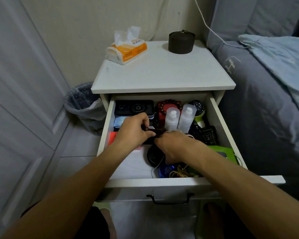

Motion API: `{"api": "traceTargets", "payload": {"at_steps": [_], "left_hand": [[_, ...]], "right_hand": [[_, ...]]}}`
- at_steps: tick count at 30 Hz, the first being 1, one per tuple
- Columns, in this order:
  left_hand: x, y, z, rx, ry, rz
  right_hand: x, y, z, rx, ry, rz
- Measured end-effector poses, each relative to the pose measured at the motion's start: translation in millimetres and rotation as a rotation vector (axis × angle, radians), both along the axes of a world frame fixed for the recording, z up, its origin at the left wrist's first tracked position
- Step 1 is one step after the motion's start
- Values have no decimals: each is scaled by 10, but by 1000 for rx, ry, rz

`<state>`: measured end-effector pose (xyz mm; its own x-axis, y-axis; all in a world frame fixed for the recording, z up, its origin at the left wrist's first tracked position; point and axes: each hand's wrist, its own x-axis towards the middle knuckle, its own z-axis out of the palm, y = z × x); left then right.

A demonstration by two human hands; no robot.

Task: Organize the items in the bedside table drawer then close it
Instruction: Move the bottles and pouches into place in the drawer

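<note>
The white bedside table drawer (162,181) stands pulled open. Both hands are inside it, at its middle. My left hand (134,129) pinches a small dark object (158,130) with a brown bead at its end. My right hand (175,144) grips the same dark object from the right, its fingertips hidden. Around them lie a black tin (134,106), a wooden bead bracelet (171,103) on a red box, two clear bottles (179,117), a black round disc (154,156), a blue round item (166,170) and a green pouch (222,150).
On the table top (162,73) sit an orange tissue pack (127,49) and a dark round lidded jar (181,42). A lined waste bin (85,107) stands to the left, a bed with grey bedding (266,100) to the right. A black drawer handle (170,199) faces me.
</note>
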<state>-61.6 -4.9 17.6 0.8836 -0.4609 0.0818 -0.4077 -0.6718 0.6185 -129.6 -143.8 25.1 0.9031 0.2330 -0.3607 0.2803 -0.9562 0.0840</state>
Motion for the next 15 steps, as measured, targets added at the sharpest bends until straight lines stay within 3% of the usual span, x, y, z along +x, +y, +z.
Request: {"api": "traceTargets", "payload": {"at_steps": [6,9,12,15], "left_hand": [[36,43,-17,-18,132,26],[-13,33,0,35,141,-49],[-132,-1,81,-32,138,-39],[-300,-20,110,-74,347,-97]], "right_hand": [[-244,-170,-4,199,-166,-119],[-350,-208,-34,294,-230,-176],[-397,-232,-27,325,-263,-192],[-422,-236,-21,345,-295,-176]]}}
